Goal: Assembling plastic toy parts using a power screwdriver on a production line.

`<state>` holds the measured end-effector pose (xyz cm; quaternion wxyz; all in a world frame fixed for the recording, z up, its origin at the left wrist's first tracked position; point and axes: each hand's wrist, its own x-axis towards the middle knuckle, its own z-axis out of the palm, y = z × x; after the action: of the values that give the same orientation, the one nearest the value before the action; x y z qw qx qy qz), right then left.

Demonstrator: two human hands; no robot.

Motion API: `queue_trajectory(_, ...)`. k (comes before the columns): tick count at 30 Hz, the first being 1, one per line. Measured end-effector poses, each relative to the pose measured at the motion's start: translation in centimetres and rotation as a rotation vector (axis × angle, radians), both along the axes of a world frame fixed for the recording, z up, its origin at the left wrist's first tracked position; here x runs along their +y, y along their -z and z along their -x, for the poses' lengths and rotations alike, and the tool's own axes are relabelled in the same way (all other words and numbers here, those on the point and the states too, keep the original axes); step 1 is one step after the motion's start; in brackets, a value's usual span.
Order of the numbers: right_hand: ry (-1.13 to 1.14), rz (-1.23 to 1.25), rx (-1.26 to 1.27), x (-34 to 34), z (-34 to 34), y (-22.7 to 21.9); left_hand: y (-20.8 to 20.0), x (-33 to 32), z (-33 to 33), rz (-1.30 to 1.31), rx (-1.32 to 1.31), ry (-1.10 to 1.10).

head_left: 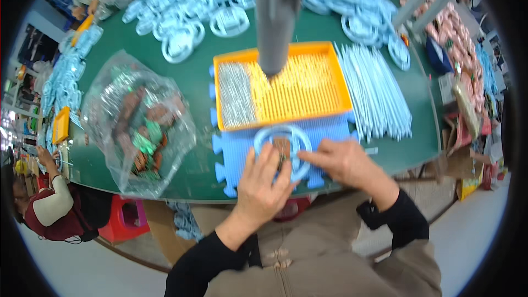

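Note:
On a blue foam mat (236, 157) lies a round light-blue plastic ring frame (264, 135) with bars across its inside. A small brown piece (282, 144) sits over its middle. My left hand (263, 184) is closed on the ring frame from the near left, its fingertips against the brown piece. From the right, my right hand (346, 160) comes with bent fingers to the ring's right rim, a fingertip reaching over it; the fingers' undersides are hidden. Just beyond the ring, an orange tray (286, 122) holds rows of yellow-orange pieces (302, 85) and silvery metal pins (236, 94).
A clear plastic bag (99, 110) of brown and green pieces lies left. Thin light-blue strips (377, 93) lie right of the tray. Light-blue ring parts (192, 0) are heaped at the back. A grey post (278, 16) hangs over the tray. Another person (52, 209) sits far left.

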<state>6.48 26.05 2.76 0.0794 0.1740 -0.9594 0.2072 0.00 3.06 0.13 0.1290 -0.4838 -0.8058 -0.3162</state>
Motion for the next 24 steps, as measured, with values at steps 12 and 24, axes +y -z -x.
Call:
queue_trajectory(12,0.062,-0.06,-0.051,-0.6,-2.2,1.0,0.5,-0.6,-1.4,-0.02,-0.037,0.006)
queue_trajectory(24,0.039,0.007,0.012,-0.1,-0.5,1.0,1.1,0.3,-0.2,-0.005,0.013,-0.021)
